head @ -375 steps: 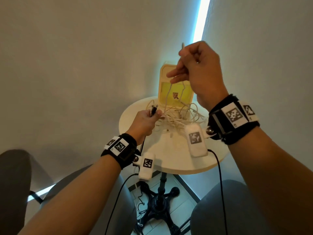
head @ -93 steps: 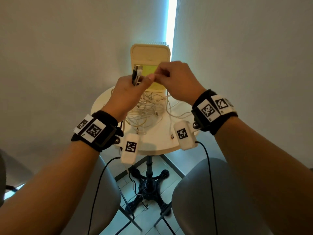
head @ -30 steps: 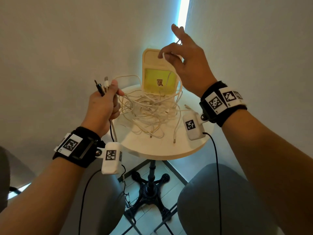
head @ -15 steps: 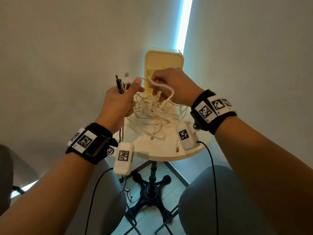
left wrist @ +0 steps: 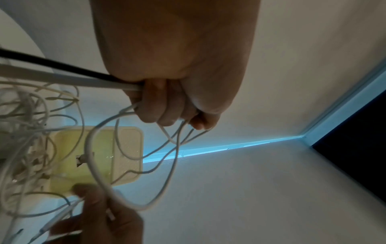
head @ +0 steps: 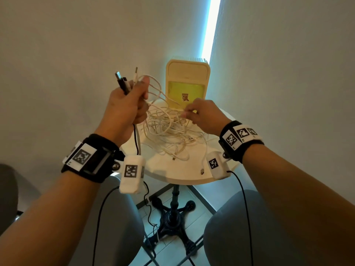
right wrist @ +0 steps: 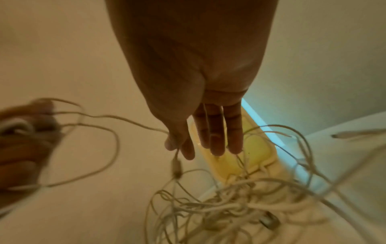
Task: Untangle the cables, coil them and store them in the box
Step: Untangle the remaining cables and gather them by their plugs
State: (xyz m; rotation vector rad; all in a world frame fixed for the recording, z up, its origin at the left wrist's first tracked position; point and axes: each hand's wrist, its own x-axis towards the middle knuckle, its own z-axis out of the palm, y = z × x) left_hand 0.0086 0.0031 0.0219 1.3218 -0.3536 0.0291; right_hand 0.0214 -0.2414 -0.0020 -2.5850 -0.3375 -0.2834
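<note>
A tangle of white cables (head: 169,135) lies on the round white table (head: 172,173). My left hand (head: 134,100) is raised over the table's left side. It grips a bunch of cable ends in a fist, with a black plug (head: 121,81) and a white plug (head: 136,71) sticking up. In the left wrist view, a thick white loop (left wrist: 94,148) hangs from the left hand (left wrist: 167,105). My right hand (right wrist: 177,147) pinches a thin white cable between thumb and forefinger just above the tangle (right wrist: 229,211). The yellow box (head: 187,83) stands open behind it.
The table stands in a corner between two walls, on a black pedestal base (head: 172,217). Grey chair seats (head: 119,217) are below on both sides. A loose plug (head: 202,171) lies near the table's front edge. Black wrist camera leads hang beneath my arms.
My right hand has let go of the thick white loop it held up beside the left hand, dropped towards the tangle and pinched a thin cable. The left hand still holds the plug ends up.
</note>
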